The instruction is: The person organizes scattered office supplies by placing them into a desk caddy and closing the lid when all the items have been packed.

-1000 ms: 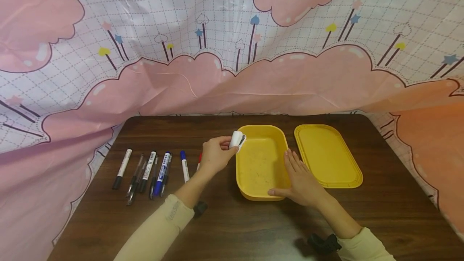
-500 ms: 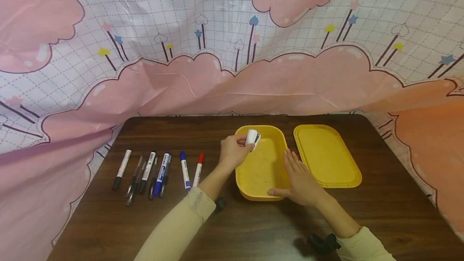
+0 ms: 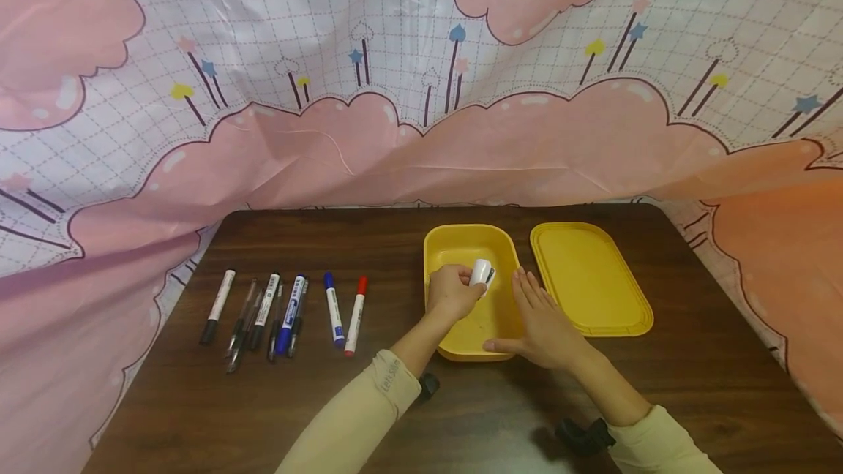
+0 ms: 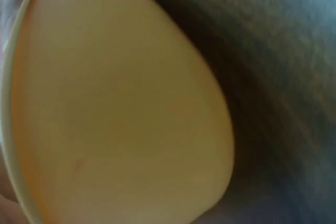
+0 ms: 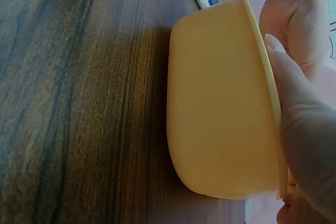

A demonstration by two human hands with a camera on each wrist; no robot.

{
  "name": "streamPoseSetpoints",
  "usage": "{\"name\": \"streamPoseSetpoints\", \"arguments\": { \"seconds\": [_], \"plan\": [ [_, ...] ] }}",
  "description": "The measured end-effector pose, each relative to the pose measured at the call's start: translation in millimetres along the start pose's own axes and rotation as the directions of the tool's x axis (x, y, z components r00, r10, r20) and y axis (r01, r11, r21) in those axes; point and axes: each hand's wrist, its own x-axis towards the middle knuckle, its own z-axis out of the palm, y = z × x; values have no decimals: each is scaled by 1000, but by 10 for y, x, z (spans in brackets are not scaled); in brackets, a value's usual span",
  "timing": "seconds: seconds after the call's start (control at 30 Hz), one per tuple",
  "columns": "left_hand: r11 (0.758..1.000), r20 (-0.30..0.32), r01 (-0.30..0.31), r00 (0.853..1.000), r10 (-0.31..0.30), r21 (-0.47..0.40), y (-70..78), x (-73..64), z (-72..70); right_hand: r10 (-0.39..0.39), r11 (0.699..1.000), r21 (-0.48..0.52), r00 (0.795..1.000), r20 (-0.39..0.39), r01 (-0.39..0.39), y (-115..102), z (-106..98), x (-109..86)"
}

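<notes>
Over the interior of the rectangular yellow plastic container (image 3: 469, 356), the small, rounded white stapler (image 3: 482, 271) had moved inward from the left rim, pinched by the fingers of the left hand (image 3: 454, 290); it was thus inside the outline, though still held, and contact with the floor could not be told. The right hand (image 3: 549, 324), fingers straight, steadied the right rim. Beyond lay the flat yellow plastic lid (image 3: 596, 284); leftward, slim assorted pens and markers (image 3: 290, 315) on the brown wooden bench (image 3: 369, 415). The left forearm obscured the near-left rim.
</notes>
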Motion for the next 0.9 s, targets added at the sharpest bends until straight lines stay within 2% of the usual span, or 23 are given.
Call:
{"name": "streamPoseSetpoints", "arguments": {
  "seconds": [0.27,0.43,0.63,0.9],
  "plan": [
    [998,67,40,997,-43,54,-60,-52,168,-10,1000,5,1000,-11,10,-11,-19,-5],
    [997,78,46,996,-51,62,-131,-69,243,-5,1000,8,1000,-5,5,-8,-3,-2],
    [998,75,31,997,-35,55,-168,-73,262,-16,1000,1,1000,-15,16,0,10,2],
    [994,60,-25,998,19,102,-183,-84,265,-17,1000,-8,1000,-16,17,8,20,2]
  ]
}}
